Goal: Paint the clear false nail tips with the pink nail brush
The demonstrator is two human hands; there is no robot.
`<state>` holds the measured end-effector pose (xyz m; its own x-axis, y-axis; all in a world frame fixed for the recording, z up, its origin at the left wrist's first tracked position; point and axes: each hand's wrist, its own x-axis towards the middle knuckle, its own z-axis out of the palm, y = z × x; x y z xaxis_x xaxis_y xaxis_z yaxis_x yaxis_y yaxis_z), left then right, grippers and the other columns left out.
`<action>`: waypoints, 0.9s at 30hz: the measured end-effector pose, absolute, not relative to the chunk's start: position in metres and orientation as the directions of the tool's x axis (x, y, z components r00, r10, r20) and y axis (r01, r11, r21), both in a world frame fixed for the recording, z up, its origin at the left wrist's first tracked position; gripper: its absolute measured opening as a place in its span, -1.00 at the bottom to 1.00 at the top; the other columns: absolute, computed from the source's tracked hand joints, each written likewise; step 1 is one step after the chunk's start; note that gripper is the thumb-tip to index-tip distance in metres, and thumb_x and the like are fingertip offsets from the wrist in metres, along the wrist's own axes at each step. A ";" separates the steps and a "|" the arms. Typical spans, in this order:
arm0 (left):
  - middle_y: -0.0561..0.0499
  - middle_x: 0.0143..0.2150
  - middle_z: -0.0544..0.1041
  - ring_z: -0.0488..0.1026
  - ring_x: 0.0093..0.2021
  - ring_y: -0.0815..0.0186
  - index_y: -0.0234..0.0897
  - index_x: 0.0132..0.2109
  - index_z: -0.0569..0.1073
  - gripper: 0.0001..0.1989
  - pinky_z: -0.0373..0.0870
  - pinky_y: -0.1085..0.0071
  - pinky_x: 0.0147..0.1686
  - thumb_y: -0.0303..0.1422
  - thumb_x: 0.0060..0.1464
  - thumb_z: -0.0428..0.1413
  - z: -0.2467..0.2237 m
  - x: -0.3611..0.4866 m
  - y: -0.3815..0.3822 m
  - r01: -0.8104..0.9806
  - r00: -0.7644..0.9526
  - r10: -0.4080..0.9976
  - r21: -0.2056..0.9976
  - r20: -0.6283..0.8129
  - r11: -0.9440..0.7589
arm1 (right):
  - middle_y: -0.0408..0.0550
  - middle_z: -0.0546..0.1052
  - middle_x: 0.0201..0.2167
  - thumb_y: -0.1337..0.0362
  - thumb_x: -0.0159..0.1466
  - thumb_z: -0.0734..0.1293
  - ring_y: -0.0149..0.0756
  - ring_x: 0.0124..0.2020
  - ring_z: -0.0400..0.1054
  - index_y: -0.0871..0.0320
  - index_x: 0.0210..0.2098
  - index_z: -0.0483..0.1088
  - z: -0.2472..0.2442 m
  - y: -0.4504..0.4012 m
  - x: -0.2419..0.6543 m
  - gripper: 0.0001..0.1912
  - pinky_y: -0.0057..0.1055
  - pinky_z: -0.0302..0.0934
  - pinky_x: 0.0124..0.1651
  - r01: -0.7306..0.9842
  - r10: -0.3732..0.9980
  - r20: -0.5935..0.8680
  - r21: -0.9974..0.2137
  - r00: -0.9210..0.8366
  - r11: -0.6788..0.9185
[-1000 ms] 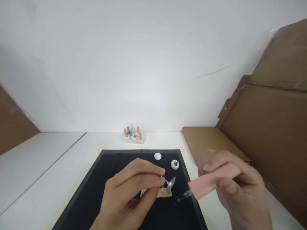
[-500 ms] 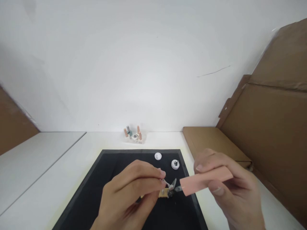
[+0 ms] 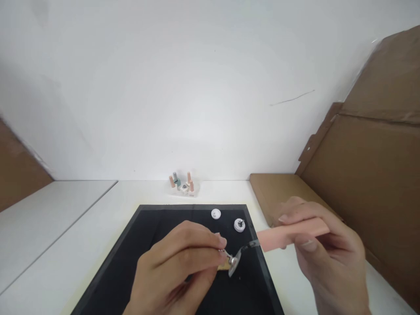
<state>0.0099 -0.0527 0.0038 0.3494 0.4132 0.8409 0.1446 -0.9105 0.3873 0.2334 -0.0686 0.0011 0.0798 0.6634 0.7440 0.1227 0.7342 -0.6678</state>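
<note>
My left hand (image 3: 183, 262) is closed in a pinch on a small silvery metal piece with a translucent, petal-like tip (image 3: 234, 264). A yellowish strip (image 3: 224, 265) shows behind those fingertips; whether it is held or lies on the mat I cannot tell. My right hand (image 3: 328, 253) grips a nail polish brush by its long pink cap (image 3: 293, 235). Its dark bristle end (image 3: 245, 247) meets the upper edge of the translucent tip.
A black mat (image 3: 147, 232) lies on the white table (image 3: 98, 210). Two small white round dishes (image 3: 215, 214) (image 3: 239, 225) rest on it, the right one holding something dark. Several polish bottles (image 3: 183, 186) stand in a clear tray behind. Cardboard (image 3: 370, 153) borders the right side.
My right hand has moved right and slightly up with the brush. The bristles have shifted from low beside the strip to the tip's upper edge. The translucent tip has turned to point downward.
</note>
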 end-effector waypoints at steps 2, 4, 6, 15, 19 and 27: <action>0.00 -0.27 0.61 0.60 -0.25 0.34 -0.28 -0.21 0.54 -0.64 0.58 0.53 -0.28 -0.81 0.00 0.11 0.003 0.010 -0.052 0.145 0.344 0.404 0.377 0.848 -0.915 | -0.16 0.41 -0.48 0.15 0.33 0.38 -0.34 -0.44 0.29 0.06 -0.24 0.51 0.000 -0.069 0.234 -0.87 -0.40 0.15 -0.44 0.113 0.661 0.744 -0.668 0.099 0.735; -0.01 -0.26 0.61 0.60 -0.24 0.35 -0.29 -0.21 0.54 -0.64 0.58 0.54 -0.26 -0.81 0.00 0.11 0.002 0.009 -0.051 0.157 0.350 0.402 0.371 0.846 -0.915 | -0.17 0.40 -0.49 0.13 0.33 0.37 -0.35 -0.46 0.29 0.06 -0.25 0.51 -0.001 -0.071 0.233 -0.85 -0.39 0.15 -0.45 0.108 0.658 0.745 -0.667 0.106 0.737; -0.02 -0.25 0.61 0.60 -0.22 0.35 -0.29 -0.20 0.53 -0.64 0.58 0.54 -0.25 -0.81 0.00 0.11 0.002 0.010 -0.049 0.174 0.368 0.397 0.357 0.841 -0.918 | -0.17 0.39 -0.52 0.10 0.33 0.37 -0.35 -0.48 0.28 0.06 -0.26 0.51 0.000 -0.073 0.233 -0.83 -0.38 0.15 -0.47 0.120 0.651 0.753 -0.658 0.095 0.743; -0.05 -0.26 0.65 0.61 -0.23 0.27 -0.28 -0.20 0.54 -0.67 0.62 0.47 -0.29 -0.77 0.03 0.13 0.006 0.017 -0.049 0.235 0.384 0.378 0.307 0.842 -0.922 | -0.13 0.47 -0.53 0.05 0.30 0.39 -0.36 -0.52 0.32 0.07 -0.32 0.48 0.012 -0.071 0.229 -0.77 -0.42 0.19 -0.52 0.224 0.630 0.776 -0.614 -0.001 0.757; -0.05 -0.26 0.65 0.61 -0.22 0.28 -0.30 -0.20 0.55 -0.67 0.62 0.49 -0.24 -0.78 0.02 0.12 0.007 0.016 -0.050 0.245 0.413 0.383 0.304 0.826 -0.921 | -0.15 0.44 -0.51 0.06 0.32 0.37 -0.35 -0.48 0.31 0.05 -0.29 0.48 0.008 -0.070 0.230 -0.79 -0.42 0.18 -0.49 0.235 0.628 0.778 -0.614 0.023 0.753; -0.03 -0.19 0.62 0.58 -0.16 0.31 -0.30 -0.15 0.53 -0.63 0.59 0.51 -0.19 -0.81 0.02 0.13 0.002 0.011 -0.052 0.223 0.403 0.403 0.339 0.822 -0.914 | -0.17 0.45 -0.48 0.11 0.33 0.37 -0.36 -0.44 0.30 0.05 -0.26 0.50 0.005 -0.071 0.234 -0.84 -0.41 0.19 -0.43 0.215 0.638 0.768 -0.633 0.053 0.744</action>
